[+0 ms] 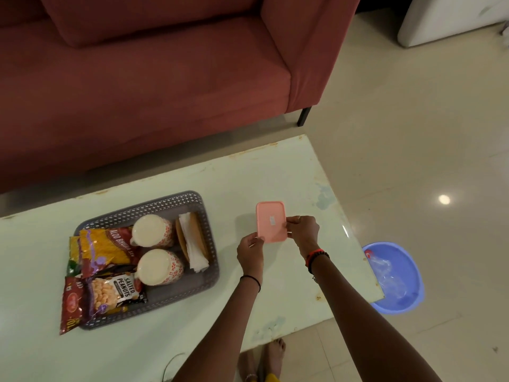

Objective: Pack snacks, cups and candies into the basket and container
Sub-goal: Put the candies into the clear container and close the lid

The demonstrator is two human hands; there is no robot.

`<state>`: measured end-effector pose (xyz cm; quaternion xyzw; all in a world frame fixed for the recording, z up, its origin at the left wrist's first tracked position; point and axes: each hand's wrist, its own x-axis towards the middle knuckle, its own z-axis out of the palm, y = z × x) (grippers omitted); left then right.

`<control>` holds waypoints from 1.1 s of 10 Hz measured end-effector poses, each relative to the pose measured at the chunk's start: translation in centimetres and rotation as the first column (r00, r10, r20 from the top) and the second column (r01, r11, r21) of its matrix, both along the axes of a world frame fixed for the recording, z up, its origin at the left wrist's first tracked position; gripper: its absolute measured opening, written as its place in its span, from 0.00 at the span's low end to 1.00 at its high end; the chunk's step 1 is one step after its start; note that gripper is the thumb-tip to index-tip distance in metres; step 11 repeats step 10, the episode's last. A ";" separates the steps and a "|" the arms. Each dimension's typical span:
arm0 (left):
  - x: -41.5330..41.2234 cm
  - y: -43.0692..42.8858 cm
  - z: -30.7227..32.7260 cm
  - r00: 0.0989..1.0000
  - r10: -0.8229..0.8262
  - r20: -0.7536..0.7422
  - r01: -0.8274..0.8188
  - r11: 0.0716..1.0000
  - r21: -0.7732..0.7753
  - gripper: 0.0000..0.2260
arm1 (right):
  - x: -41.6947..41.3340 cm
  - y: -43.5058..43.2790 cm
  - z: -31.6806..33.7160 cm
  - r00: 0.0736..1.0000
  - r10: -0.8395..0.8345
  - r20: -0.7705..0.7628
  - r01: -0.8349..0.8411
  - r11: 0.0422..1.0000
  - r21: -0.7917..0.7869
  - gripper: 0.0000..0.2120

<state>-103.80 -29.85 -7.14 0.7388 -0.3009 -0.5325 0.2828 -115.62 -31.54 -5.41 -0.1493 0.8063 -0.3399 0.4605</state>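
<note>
A small pink container (270, 219) with its lid on rests on the pale table (165, 340). My left hand (250, 250) grips its near left corner and my right hand (302, 231) pinches its right edge. To the left sits a grey perforated basket (192, 282). It holds two white cups with red flower print (154, 230) (160, 267), snack packets (106, 248) including salted peanuts (117, 292), and brown coasters with white napkins (192, 244). Candies are not visible.
A red sofa (143, 86) stands beyond the table's far edge. On the floor to the right lies a blue plastic basin (413, 285) holding clear plastic. My bare feet (271, 359) show by the table's near edge.
</note>
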 end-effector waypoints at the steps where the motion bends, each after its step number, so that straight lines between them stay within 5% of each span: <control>1: 1.2 0.4 -0.8 0.986 0.161 -0.049 -0.159 0.986 0.047 0.08 | 2.6 -1.4 -0.1 0.995 0.092 -0.032 -0.093 0.996 -0.011 0.09; 5: 4.0 0.4 -2.9 0.806 0.538 -0.248 -0.458 0.831 0.314 0.14 | 8.1 -3.1 -1.4 0.964 0.261 -0.055 -0.262 0.965 0.003 0.08; 11: 3.8 1.5 0.3 0.916 0.324 -0.237 -0.262 0.930 0.259 0.15 | 9.1 -2.9 0.4 0.915 0.372 -0.154 -0.366 0.928 0.062 0.11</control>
